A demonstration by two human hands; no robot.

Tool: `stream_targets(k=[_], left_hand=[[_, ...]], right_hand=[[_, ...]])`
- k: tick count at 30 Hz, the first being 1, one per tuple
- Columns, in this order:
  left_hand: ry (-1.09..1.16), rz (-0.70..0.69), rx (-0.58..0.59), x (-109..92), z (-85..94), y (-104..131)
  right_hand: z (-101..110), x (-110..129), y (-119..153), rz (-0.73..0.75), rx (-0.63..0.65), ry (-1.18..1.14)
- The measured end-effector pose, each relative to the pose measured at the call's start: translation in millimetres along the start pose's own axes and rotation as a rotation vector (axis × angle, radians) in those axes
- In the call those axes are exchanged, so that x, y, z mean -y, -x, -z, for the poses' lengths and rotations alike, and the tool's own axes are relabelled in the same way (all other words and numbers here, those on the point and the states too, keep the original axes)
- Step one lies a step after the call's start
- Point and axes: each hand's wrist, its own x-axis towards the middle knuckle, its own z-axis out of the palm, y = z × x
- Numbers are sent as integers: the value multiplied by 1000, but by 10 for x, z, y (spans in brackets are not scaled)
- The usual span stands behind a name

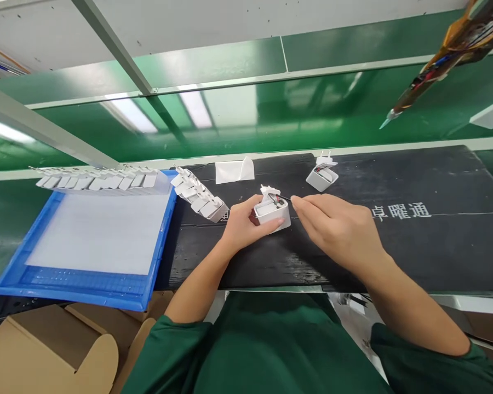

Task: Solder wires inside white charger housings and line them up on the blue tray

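Note:
In the middle of the black work surface (pixel 394 246), my left hand (pixel 243 223) is wrapped round a white plug adapter (pixel 273 220). Its pronged cap is tilted up, and red and dark wires show inside the open housing. My right hand (pixel 337 224) pinches a thin dark tool (pixel 285 197) whose tip reaches to the wires; its exact kind is hidden by my fingers. Another open adapter (pixel 322 176) with its cap raised stands a little behind, to the right. To the left of my left hand, several white adapters (pixel 201 196) stand in a slanting row.
A blue tray (pixel 158 246) at the left holds a white sheet and a row of adapters (pixel 102 180) along its back. White paper (pixel 235 171) lies at the rear. A pointed dispensing nozzle (pixel 390 116) hangs upper right. Cardboard boxes (pixel 45 350) stand below left.

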Motion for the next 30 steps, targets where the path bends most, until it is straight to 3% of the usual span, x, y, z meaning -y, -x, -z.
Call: stream_targets(k=[20, 30], left_hand=[[-35, -41, -61, 47, -31, 15], [-61, 4, -21, 87, -53, 15]], right_hand=[[29, 134, -64, -52, 71, 18], [70, 133, -64, -88, 119, -19]])
